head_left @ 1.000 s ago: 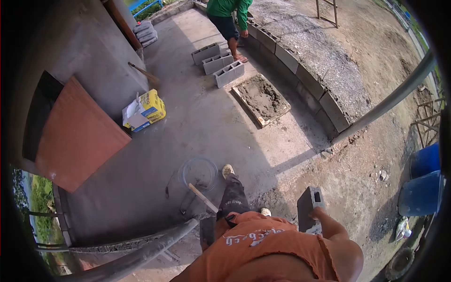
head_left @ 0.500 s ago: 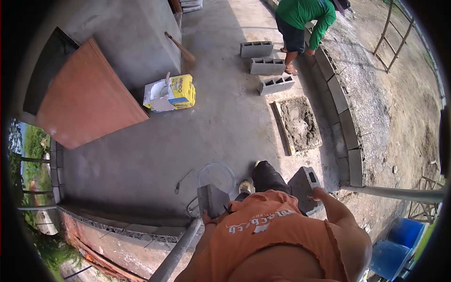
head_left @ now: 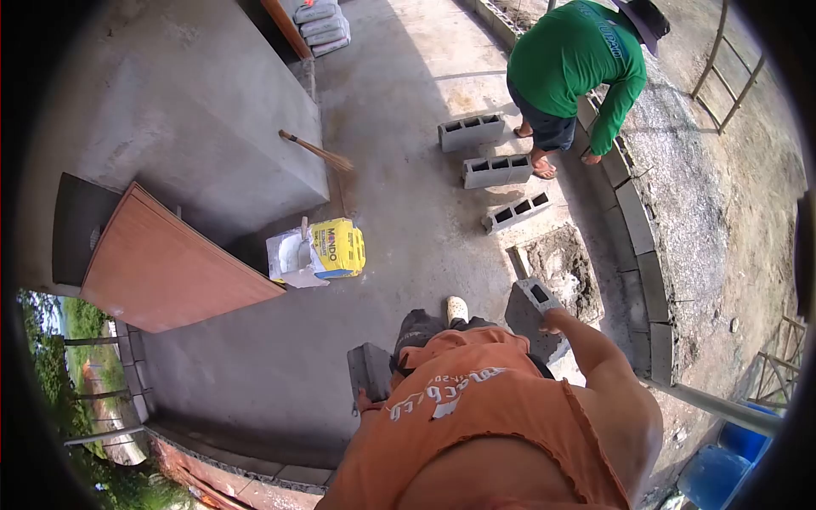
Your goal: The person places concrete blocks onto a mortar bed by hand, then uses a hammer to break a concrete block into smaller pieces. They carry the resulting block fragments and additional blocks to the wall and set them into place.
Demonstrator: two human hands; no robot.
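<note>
I carry two grey concrete blocks, one in each hand, at hip height. My left hand (head_left: 365,399) grips a block (head_left: 370,371) at my left side, mostly hidden by my orange shirt. My right hand (head_left: 554,321) holds a hollow block (head_left: 531,316) by its top edge. My foot (head_left: 457,308) steps forward on the concrete floor (head_left: 399,212). Just ahead of the right block lies a board of wet mortar (head_left: 563,270).
A person in a green shirt (head_left: 576,68) bends over a low block wall (head_left: 643,255) at the right. Three hollow blocks (head_left: 495,171) lie on the floor by that person's feet. A yellow bag (head_left: 327,250), a brown door panel (head_left: 161,272) and a broom (head_left: 316,151) stand at the left.
I have walked forward with both blocks. The mortar board, the loose blocks and the person in green are nearer; the wire coil and the pipe have dropped out of view.
</note>
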